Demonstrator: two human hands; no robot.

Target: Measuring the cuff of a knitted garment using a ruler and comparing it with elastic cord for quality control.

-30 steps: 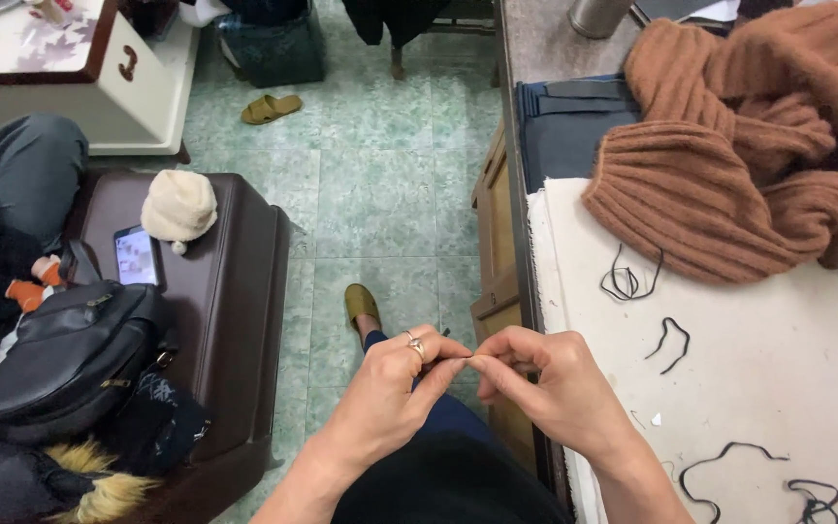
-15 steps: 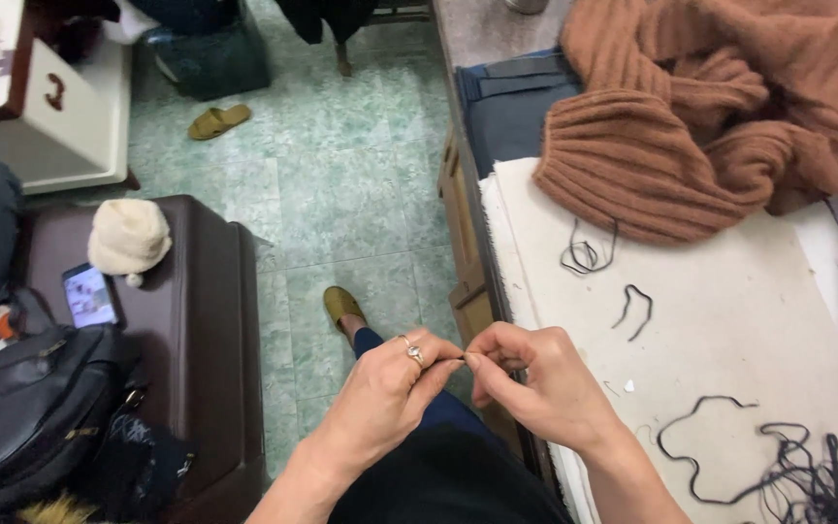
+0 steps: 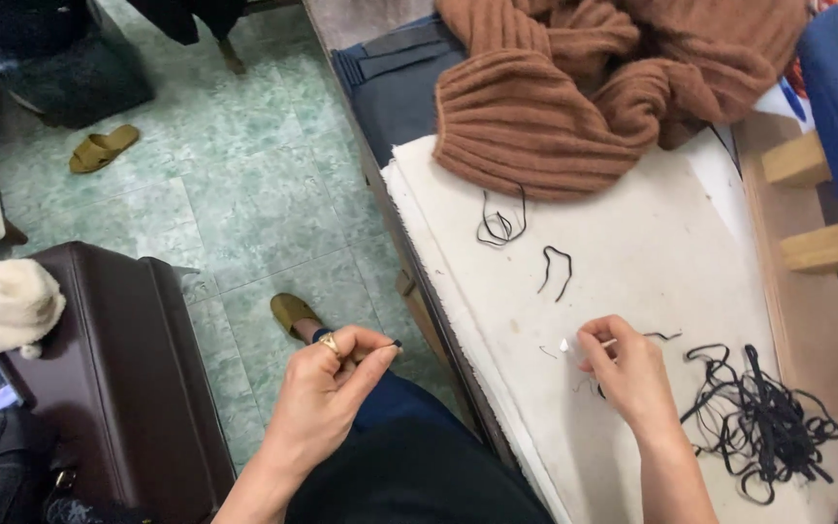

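Fingers of each hand, left (image 3: 327, 388) and right (image 3: 623, 369), pinch shut on something thin above white felt (image 3: 632, 252).

The table (image 3: 652, 243) is covered by a white cloth. A brown sweater (image 3: 574, 97) lies at its 12 o'clock end, partly over a dark blue garment (image 3: 390, 87) at 11 o'clock. Two short black cord pieces (image 3: 501, 225) (image 3: 557, 270) lie near centre. A tangled black cord pile (image 3: 758, 417) lies at 5 o'clock.
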